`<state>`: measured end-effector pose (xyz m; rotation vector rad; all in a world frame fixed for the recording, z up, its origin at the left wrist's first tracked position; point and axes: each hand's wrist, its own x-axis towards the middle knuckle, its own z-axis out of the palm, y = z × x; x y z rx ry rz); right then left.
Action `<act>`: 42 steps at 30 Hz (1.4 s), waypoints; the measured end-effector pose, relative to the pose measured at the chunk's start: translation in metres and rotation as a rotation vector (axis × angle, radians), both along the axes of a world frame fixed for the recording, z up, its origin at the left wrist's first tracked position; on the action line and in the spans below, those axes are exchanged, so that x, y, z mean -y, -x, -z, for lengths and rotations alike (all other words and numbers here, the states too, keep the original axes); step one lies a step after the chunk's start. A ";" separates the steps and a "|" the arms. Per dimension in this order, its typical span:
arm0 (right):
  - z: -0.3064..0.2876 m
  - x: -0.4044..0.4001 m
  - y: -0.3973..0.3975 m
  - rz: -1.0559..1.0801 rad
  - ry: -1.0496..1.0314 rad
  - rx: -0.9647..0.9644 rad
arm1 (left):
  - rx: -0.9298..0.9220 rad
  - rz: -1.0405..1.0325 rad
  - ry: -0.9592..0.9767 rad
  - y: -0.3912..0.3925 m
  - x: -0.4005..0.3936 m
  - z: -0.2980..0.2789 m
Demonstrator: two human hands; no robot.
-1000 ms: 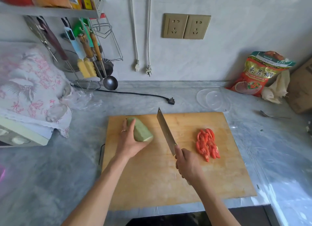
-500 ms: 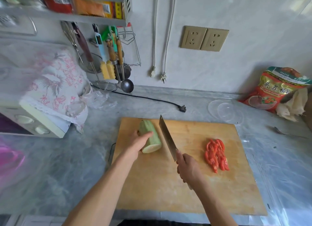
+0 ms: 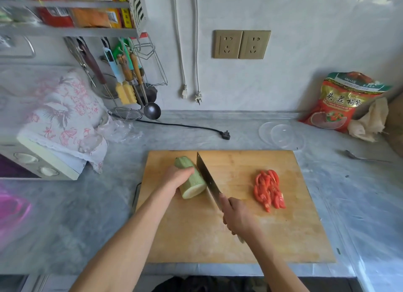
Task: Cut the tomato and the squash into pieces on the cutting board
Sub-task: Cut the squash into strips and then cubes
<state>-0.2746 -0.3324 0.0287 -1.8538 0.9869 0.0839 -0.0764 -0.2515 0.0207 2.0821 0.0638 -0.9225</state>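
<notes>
Two hands work over the cutting board (image 3: 229, 237), and the tomato half of the job looks finished: the tomato (image 3: 269, 190) lies as a loose heap of glossy red slices on the board's right side, well apart from the blade. The squash (image 3: 190, 179) is the step in hand. It lies on its side toward the board's far left, a stubby pale-green cylinder with a matte, faintly mottled skin and a flat, creamy cut face turned toward the person. The left hand (image 3: 178, 178) curls over its top and grips it steady. The right hand (image 3: 237, 216) is wrapped round the handle of the cleaver (image 3: 207, 178), whose broad dull-steel blade stands on edge just beside the squash's right flank; whether the edge has bitten in I cannot tell.

Next, I judge, the blade needs setting squarely across the rounded body with the gripping fingers tucked back, since a cylinder like that will want to roll on smooth wood. The board is worn, honey-coloured timber, resting on a grey marbled surface (image 3: 76, 215).
</notes>
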 end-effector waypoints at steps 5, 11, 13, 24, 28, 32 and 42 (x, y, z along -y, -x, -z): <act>-0.004 0.001 0.003 -0.032 0.048 -0.016 | 0.169 0.180 -0.217 0.001 0.017 -0.021; -0.003 0.006 0.015 0.055 0.045 0.001 | 0.442 0.696 -0.303 0.003 -0.013 -0.021; -0.002 0.003 0.019 0.047 0.062 -0.011 | 0.595 0.892 -0.403 0.001 -0.024 -0.018; -0.011 -0.021 0.017 -0.018 0.112 0.030 | 0.977 1.061 -0.593 0.010 -0.031 0.004; -0.020 -0.026 0.008 -0.002 0.118 0.096 | 1.048 0.955 -0.586 0.020 -0.032 0.012; -0.026 -0.027 0.001 0.043 -0.063 0.168 | 1.089 0.884 -0.572 0.024 -0.034 0.019; -0.021 -0.029 -0.004 -0.023 -0.109 0.199 | 0.943 0.935 -0.534 0.009 -0.033 0.015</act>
